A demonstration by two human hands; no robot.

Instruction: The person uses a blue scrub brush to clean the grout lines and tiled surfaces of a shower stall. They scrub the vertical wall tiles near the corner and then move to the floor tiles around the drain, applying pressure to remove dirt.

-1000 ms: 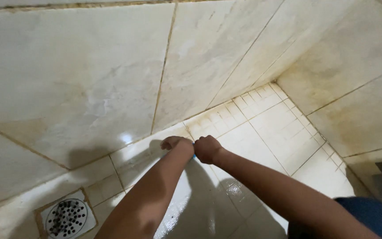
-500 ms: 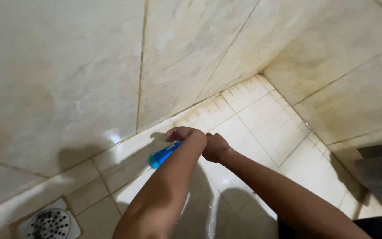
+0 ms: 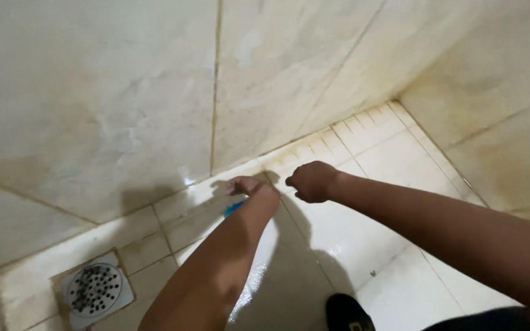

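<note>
A: Bottom centre of the frame, a dark shoe [image 3: 348,312] stands on the wet floor [image 3: 363,245]. Lower left, a round perforated drain [image 3: 93,289] sits in its square frame.

B: And the arms?

A: Both reach up from the lower edge toward mid-frame. The left hand [image 3: 249,189] is closed around a blue object [image 3: 234,208], just where floor meets wall [image 3: 93,110]. The right hand [image 3: 311,181] hangs just beside it, curled into a loose fist, holding nothing that shows.

B: How does the blue thing look?

A: Only a small bright-blue sliver shows below the left wrist, left of centre; the hand and forearm hide the rest. It seems slim and smooth, perhaps plastic. Its shape cannot be told.

B: What could go wrong?

A: The tiles shine with water, so the shoe could slide while the person leans in. A wet grip might let the blue object slip and skid toward the drain.

B: Beyond the hands?

A: Large pale wall tiles, stained yellowish along the grout [image 3: 217,86], fill the upper frame; the corner [image 3: 395,101] sits upper right.
</note>
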